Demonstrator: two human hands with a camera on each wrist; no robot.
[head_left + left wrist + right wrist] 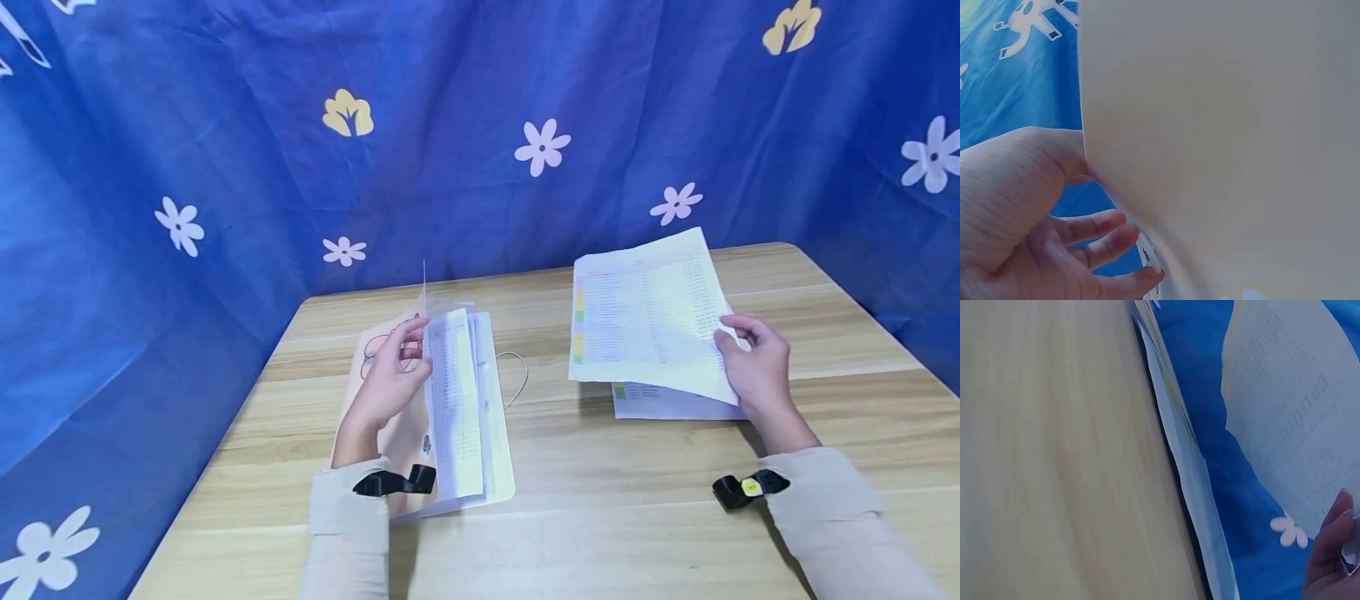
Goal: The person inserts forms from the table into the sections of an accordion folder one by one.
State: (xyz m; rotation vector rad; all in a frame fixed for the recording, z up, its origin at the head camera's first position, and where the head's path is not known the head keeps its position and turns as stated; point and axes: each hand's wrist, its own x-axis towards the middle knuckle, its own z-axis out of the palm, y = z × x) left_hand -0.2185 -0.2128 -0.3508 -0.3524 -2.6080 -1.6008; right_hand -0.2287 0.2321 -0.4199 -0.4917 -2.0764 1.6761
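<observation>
In the head view a file folder (501, 450) with a pinkish, drawn-on cover (401, 425) lies at the left of the table, partly open, with printed sheets (456, 392) inside. My left hand (390, 375) holds the cover up by its free edge; in the left wrist view, the pale raised panel (1210, 125) hides part of the thumb side, and several fingers are spread below. On the right, my right hand (757, 367) pinches a printed sheet (645, 317) with coloured marks by its right edge, raised and tilted. Under it lie more printed papers (667, 404), mostly covered.
A thin cord loop (522, 367) sticks out from the folder's right side. The wooden table (585, 517) has rounded back corners. A blue flowered curtain (450, 167) hangs behind and along both sides. Black wrist cameras sit on both sleeves (821, 492).
</observation>
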